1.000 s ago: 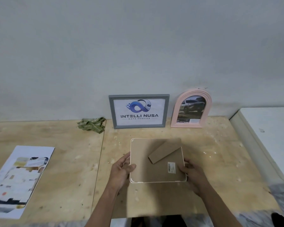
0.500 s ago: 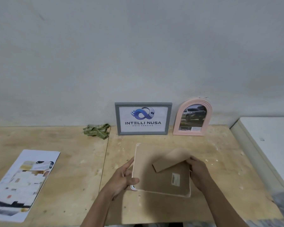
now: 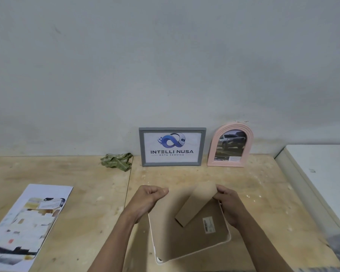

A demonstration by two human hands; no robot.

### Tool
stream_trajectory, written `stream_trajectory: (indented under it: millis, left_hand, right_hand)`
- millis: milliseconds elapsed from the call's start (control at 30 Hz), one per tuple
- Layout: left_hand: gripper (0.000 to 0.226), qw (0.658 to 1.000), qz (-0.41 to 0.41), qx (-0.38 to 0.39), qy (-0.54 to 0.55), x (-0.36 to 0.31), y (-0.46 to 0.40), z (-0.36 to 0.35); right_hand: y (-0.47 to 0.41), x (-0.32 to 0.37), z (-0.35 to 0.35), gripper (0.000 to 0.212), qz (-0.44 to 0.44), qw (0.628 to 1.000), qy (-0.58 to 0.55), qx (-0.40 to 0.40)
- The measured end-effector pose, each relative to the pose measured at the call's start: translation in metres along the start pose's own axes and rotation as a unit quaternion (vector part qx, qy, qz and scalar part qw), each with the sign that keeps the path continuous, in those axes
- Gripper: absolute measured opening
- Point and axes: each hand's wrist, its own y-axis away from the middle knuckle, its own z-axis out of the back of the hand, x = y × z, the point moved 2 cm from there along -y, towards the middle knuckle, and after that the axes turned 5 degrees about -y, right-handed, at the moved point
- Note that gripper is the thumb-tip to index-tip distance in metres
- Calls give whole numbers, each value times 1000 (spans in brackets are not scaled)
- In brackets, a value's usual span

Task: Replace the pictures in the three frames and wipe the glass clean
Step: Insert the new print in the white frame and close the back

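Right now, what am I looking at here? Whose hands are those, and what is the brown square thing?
There is no machine here, just a person working. The single picture comes from a camera on their head, looking down at a pale plywood table. The left hand and right hand hold a white-edged picture frame with a brown cardboard back, lifted at the far edge so you see its back. The right hand touches the frame's brown fold-out stand. Against the wall stand a grey rectangular frame with a blue logo and a pink arched frame with a car photo. A crumpled green cloth lies left of them, and a printed paper picture lies flat at the far left.
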Motion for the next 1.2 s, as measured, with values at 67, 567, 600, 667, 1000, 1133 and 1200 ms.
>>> stream_trajectory:
  millis: [67, 567, 600, 667, 1000, 1133, 1200]
  left_hand:
    - [27, 1000, 3, 26, -9, 2, 0, 2]
    - [9, 986, -86, 2, -145, -15, -2, 3]
    - [9, 986, -89, -1, -142, -17, -2, 3]
    - [8, 987, -96, -14, -127, -19, -3, 5]
    - [21, 998, -57, 29, 25, -10, -4, 28]
    - [18, 995, -56, 0, 83, -9, -1, 26]
    - [19, 993, -52, -22, 101, -7, 2, 27]
  right_hand:
    - [2, 1, 0, 28, -5, 1000, 10, 8]
    - [1, 11, -13, 20, 54, 997, 61, -6]
    - [1, 13, -14, 20, 58, 997, 60, -2]
    - [1, 17, -16, 19, 51, 997, 59, 22]
    - [3, 29, -16, 30, -25, 995, -66, 69]
    - [6, 30, -17, 49, -19, 994, -59, 86]
    - [6, 32, -18, 44, 11, 995, -55, 81]
